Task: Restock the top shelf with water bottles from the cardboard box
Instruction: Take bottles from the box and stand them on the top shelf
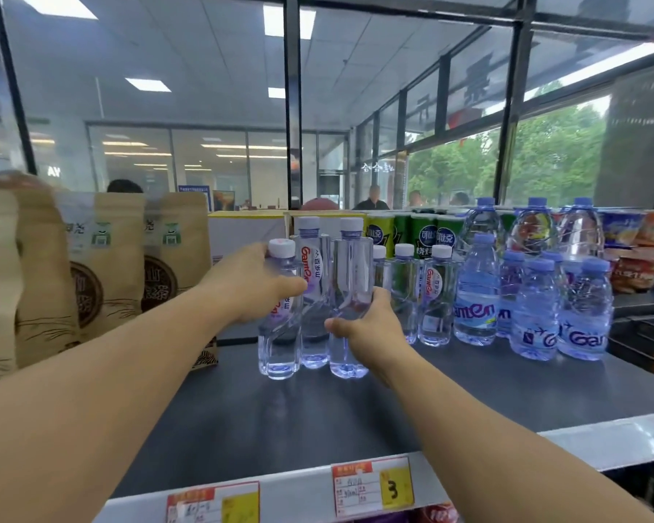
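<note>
Fingers of left hand (pixel 253 283) curled round a clear white-capped bottle (pixel 278 311), thumb across its front; fingers of right hand (pixel 367 322) wrapped about the waist of a second clear bottle (pixel 350 296), thumb showing at its near side. Both bottles upright on the top shelf (pixel 318 413), bases apparently down on it, roughly mid-depth and left of centre, with a third matching bottle (pixel 312 281) standing between and just behind. Judged as mid-task, at the setting-down step: a handful of bottles already placed, a broad bare stretch of shelf toward the front edge unfilled, so more to bring, though how many cannot be told. Cardboard box not in view. To the right, three smaller white-capped bottles (pixel 437 296) close beside the right-hand bottle, then a cluster of blue-capped bottles (pixel 533 296) reaching toward the right edge, taller ones at the back. Green snack tubs (pixel 423 230) along the back edge; brown paper bags (pixel 106 254) filling the left end, near the left forearm; snack packets (pixel 635 258) at the far right. Price tags (pixel 372 485) on the front lip. Likely obstacles: small bottles tight against the right hand, bags crowding the left.
</note>
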Available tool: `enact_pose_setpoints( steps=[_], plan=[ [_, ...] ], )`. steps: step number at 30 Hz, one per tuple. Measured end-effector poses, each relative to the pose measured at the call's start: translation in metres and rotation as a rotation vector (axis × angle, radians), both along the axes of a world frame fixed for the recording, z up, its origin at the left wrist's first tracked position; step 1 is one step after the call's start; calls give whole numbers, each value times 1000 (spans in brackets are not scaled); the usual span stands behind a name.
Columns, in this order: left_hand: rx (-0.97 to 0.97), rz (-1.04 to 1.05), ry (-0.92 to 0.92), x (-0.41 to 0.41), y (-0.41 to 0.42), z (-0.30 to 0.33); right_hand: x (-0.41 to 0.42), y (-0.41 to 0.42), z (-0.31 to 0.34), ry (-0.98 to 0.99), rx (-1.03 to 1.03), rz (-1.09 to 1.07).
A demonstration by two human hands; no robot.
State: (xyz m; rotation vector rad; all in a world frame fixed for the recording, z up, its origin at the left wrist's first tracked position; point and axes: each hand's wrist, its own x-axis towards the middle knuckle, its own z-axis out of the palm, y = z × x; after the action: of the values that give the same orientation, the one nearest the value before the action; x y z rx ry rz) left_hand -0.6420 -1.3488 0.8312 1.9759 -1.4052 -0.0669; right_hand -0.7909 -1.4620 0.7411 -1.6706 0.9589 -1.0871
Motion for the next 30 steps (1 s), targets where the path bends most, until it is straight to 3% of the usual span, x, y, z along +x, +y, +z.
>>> enact_pose_setpoints(
  steps=[6, 19, 30],
  plan=[
    [-23, -24, -22, 3, -5, 2, 15, -6, -1, 15, -46, -41],
    [-6, -107, -3, 11, -19, -11, 39, -28, -8, 323, -246, -305],
    [-3, -183, -28, -14, -35, -5, 7, -8, -1, 368, -426, -250]
  ],
)
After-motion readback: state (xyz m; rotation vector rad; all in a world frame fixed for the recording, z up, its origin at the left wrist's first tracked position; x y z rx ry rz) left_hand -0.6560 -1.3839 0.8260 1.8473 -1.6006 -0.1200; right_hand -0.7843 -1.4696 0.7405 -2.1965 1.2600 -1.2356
